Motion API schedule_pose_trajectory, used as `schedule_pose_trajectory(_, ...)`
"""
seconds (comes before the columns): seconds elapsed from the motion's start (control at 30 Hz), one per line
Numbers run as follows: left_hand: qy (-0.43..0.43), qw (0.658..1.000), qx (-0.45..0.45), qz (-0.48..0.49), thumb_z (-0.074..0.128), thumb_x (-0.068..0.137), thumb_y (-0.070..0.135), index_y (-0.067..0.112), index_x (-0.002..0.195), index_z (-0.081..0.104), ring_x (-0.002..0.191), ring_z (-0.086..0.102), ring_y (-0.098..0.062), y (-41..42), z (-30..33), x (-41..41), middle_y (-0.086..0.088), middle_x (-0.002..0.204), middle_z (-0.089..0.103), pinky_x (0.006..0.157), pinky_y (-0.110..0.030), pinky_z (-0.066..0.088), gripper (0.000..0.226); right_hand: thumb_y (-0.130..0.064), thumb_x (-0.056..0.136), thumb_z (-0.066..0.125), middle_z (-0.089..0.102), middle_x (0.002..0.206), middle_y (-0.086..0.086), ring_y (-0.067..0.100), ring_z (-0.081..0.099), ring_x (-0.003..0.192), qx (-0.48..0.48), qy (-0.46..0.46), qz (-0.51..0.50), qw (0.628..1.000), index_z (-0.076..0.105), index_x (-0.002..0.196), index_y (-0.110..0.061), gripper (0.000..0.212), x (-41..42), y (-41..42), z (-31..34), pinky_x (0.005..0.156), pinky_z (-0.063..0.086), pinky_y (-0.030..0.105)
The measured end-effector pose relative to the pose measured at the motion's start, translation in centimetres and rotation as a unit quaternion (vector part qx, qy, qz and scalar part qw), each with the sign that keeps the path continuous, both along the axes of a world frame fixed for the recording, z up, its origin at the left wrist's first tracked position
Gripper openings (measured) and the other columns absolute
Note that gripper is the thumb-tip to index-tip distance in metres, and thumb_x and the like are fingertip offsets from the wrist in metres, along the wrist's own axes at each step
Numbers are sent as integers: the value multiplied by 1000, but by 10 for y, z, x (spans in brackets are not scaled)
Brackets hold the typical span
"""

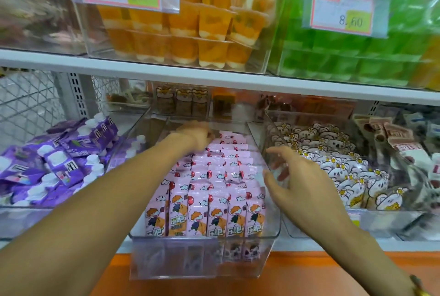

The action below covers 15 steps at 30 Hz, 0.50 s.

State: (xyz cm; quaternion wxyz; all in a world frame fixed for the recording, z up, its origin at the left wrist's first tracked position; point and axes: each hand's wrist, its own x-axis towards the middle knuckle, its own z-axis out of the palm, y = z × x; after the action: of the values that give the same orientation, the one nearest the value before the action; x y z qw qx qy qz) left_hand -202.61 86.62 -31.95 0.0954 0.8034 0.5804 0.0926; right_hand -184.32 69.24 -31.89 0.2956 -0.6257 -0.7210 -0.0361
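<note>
A: Left hand (197, 136)?
B: Centre frame, on the back rows of pink packets (214, 191) in the bin (204, 239); its grip cannot be told.
A: Handling?
B: Probably light, slick, crinkly film; pinch a top seal. Right hand (302, 184), spread wide, hovers near the bin's right wall.

Head camera looks forward and down, near the clear bin (166, 262).
</note>
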Motion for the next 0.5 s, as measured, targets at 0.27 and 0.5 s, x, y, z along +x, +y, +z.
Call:
schedule_pose_trajectory(0.27,26,995,53,-77,56,95,29,16,128,58,101,59,-20,0,9,-7,-4,127,60,84,-26,47,36,-31,95,50,61,75,-12,15,62,67,-36,34,29,998,47,116,-28,22,-2,0,-9,60,50,37)
schedule_pose_trajectory(0.5,-30,997,64,-26,59,94,29,14,104,69,88,60,-18,-3,8,-1,-4,108,69,81,-32,52,21,-33,96,47,62,74,-6,12,61,63,-42,63,45,996,43,118,-30,22,-3,-3,-14,60,51,41)
